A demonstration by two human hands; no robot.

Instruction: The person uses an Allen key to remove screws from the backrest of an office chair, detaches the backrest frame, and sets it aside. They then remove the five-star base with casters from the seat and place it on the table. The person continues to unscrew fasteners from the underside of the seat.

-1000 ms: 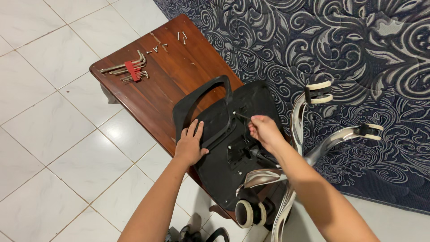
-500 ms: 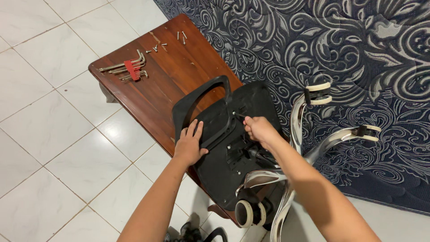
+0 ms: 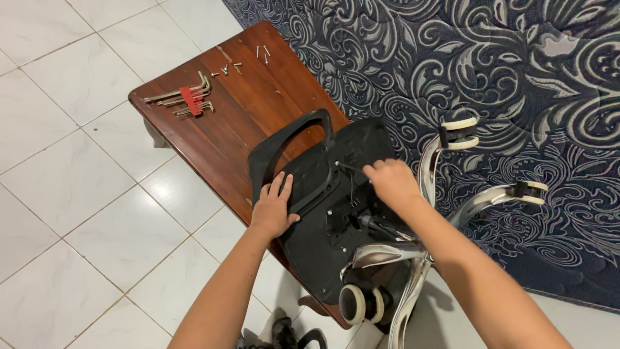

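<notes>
The left hand (image 3: 274, 210) lay flat, fingers apart, on the chair seat (image 3: 323, 213) at the table's (image 3: 245, 110) near edge; the right hand (image 3: 391, 183) was clamped on a hex key (image 3: 349, 169).

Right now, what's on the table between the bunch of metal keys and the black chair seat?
In the head view, only bare wood of the table lies between the hex keys and the chair seat.

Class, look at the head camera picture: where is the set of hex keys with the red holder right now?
The hex keys lie at the far left end of the wooden table, left of a few loose screws, well away from both hands.
</notes>
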